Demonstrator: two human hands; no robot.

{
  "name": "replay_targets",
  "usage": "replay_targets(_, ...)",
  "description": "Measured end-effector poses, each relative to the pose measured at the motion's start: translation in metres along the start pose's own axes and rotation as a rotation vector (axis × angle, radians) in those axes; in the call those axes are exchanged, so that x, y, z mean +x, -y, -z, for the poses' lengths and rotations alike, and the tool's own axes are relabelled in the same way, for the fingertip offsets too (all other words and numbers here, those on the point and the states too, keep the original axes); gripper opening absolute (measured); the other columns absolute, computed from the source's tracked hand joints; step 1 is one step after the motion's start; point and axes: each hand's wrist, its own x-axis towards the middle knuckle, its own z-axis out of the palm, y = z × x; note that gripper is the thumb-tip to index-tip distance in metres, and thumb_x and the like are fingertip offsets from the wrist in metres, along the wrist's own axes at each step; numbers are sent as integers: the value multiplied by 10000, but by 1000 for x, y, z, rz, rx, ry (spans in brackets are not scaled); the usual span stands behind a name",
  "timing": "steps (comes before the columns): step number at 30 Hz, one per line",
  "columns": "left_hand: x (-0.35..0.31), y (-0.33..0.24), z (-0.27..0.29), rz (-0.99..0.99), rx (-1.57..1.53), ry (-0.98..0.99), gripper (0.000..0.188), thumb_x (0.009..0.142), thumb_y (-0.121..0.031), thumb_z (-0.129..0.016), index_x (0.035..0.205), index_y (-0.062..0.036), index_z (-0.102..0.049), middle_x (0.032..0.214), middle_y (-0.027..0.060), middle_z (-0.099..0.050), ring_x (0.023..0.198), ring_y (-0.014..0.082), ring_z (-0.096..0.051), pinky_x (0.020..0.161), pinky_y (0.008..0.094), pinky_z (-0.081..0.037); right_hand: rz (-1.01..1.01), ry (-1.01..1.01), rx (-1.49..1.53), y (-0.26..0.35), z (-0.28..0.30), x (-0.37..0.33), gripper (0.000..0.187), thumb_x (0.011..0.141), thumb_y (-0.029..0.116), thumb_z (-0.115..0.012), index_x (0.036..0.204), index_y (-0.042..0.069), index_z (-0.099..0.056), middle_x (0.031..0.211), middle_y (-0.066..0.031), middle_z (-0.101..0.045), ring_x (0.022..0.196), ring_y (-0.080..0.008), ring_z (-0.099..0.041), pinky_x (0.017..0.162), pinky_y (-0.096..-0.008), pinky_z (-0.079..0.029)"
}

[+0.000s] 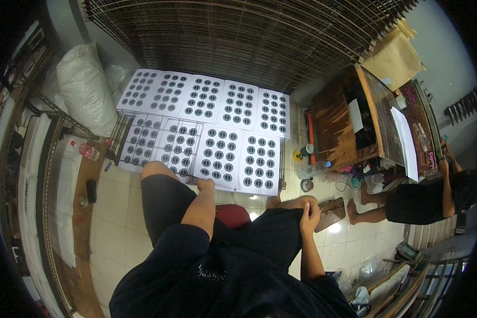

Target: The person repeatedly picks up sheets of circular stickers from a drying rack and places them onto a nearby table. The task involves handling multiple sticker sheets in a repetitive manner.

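Observation:
White sheets (222, 126) printed with rows of dark round emblems lie in two rows on a wire rack in front of me. Thin rack wires (167, 124) cross over the sheets at the near left. My left hand (205, 185) is closed at the near edge of the sheets, beside my left knee; what its fingers hold is hidden. Over my right knee, my right hand (310, 214) has its fingers drawn together, with nothing visible in them. It is apart from the sheets.
Stacked wire shelves (238, 37) rise behind the sheets. A worn wooden cabinet (336, 122) stands at the right, with a paper stack (404, 140) on it. Another person (418, 201) works beside it. A stuffed white sack (85, 87) and a plastic bottle (89, 152) are at left.

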Motion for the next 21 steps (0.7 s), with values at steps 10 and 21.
replay_targets(10,-28,-31,25,57,-35,-81,828,692,-228,-724,1334,34,-271,1248,241,-467,1158,319,-477,953,373,-398,4,-9,9,2,2,0,290,896,257,-515,985,-2,-610,990,-179,-605,953,-358,-540,851,-418,-400)
replay_targets(21,-196,-239,191,-303,-391,1146,548,874,-182,-589,1356,-80,-349,1165,121,-558,1087,200,-525,873,330,-429,-28,-51,-3,5,-1,1,283,866,265,-547,963,9,-619,966,-179,-607,922,-364,-558,830,-422,-415)
